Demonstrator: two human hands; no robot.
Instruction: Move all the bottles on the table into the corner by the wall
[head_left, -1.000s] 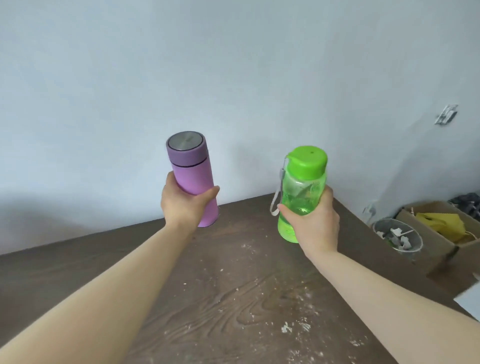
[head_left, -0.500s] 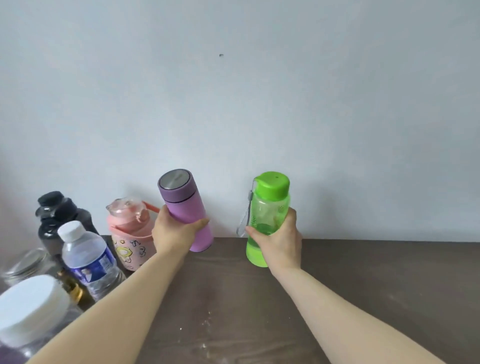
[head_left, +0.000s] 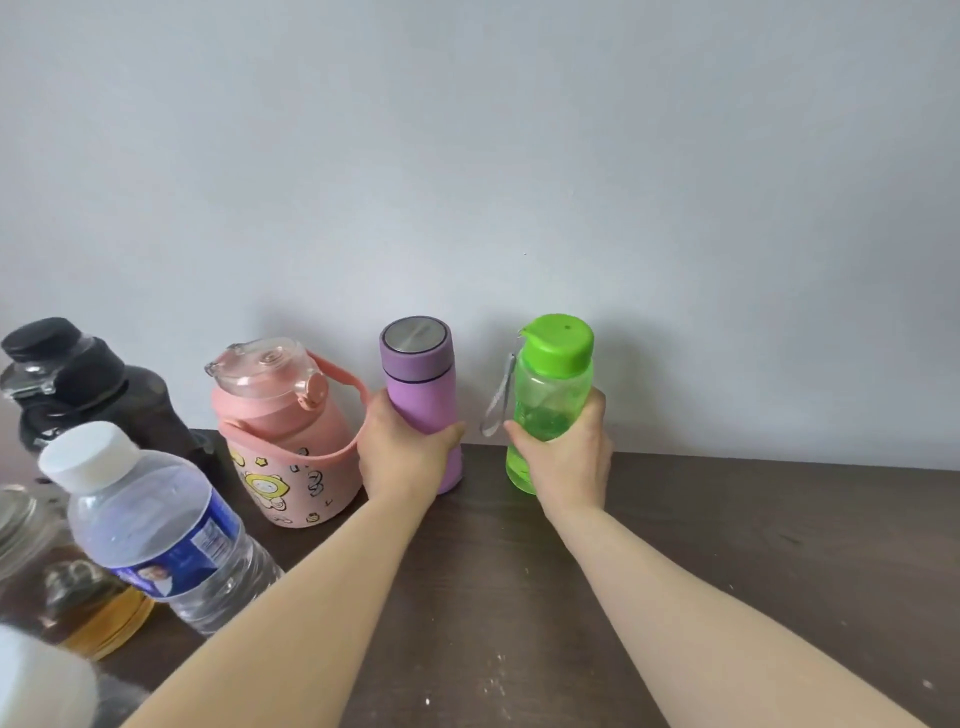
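My left hand (head_left: 402, 457) is wrapped around a purple flask with a steel lid (head_left: 421, 387), held upright close to the wall, right beside a pink jug with a strap (head_left: 283, 431). My right hand (head_left: 569, 457) grips a clear green bottle with a green cap and grey loop (head_left: 550, 395), also upright by the wall. Whether the two bottles' bases touch the dark wooden table (head_left: 753, 545) I cannot tell. To the left stand a black jug (head_left: 78, 384) and a clear water bottle with a white cap and blue label (head_left: 156, 525).
A glass jar with amber liquid (head_left: 88, 608) and a blurred white lid (head_left: 36, 680) sit at the lower left. The pale wall (head_left: 519, 182) runs right behind the row of bottles. White specks dot the tabletop near me.
Both hands carried the purple flask and green bottle leftwards along the wall to the group of bottles. The purple flask has come upright next to the pink jug.
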